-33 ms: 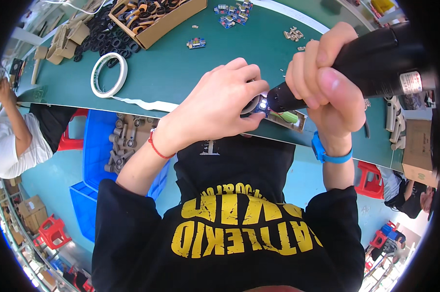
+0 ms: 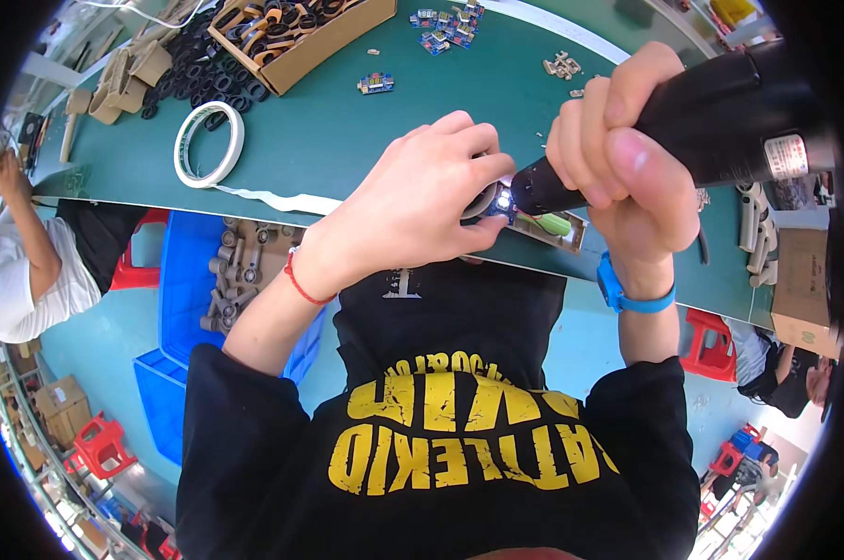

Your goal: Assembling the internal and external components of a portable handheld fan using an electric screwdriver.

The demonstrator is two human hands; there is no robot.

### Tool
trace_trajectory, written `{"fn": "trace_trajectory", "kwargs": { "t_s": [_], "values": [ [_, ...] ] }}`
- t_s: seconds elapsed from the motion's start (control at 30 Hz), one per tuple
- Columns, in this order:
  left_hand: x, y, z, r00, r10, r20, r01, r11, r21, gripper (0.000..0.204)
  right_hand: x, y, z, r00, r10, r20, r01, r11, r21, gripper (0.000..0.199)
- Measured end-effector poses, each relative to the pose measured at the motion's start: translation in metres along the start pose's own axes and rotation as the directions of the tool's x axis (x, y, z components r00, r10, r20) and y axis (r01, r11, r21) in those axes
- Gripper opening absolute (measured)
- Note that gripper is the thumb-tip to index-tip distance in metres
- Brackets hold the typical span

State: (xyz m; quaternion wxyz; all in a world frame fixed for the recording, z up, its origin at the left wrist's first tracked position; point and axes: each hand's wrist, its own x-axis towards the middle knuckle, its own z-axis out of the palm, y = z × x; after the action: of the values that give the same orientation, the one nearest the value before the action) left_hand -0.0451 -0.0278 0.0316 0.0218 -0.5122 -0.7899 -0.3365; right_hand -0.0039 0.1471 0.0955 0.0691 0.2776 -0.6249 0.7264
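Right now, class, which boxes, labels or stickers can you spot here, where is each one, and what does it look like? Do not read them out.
Cardboard box: far side of the green table, open, brown, holding black rings.
Label: on the black tool in the right hand, small, white.
Carton: right edge, brown, closed.
Boxes: floor, lower left, brown.

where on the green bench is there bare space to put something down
The widest bare patch of green mat lies between the tape roll, the cardboard box of rings and the left hand. It is crowded near the right hand holding the black tool.
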Motion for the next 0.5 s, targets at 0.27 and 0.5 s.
{"fn": "trace_trajectory", "kwargs": {
  "t_s": [0.27, 0.5],
  "values": [
    [0.0007, -0.0008, 0.0021, 0.997, 0.034, -0.062, -0.034, 0.999, 0.009, 0.028, 0.0025, 0.0020, 0.0047, 0.999, -0.037, -0.032, 0.036, 0.999, -0.015, 0.015],
    [0.0008, -0.0017, 0.0008, 0.997, 0.042, -0.061, -0.043, 0.999, -0.015, 0.028, 0.0027, 0.0042, 0.0031, 0.998, -0.030, -0.058, 0.029, 1.000, -0.012, 0.014]
  ]
}}
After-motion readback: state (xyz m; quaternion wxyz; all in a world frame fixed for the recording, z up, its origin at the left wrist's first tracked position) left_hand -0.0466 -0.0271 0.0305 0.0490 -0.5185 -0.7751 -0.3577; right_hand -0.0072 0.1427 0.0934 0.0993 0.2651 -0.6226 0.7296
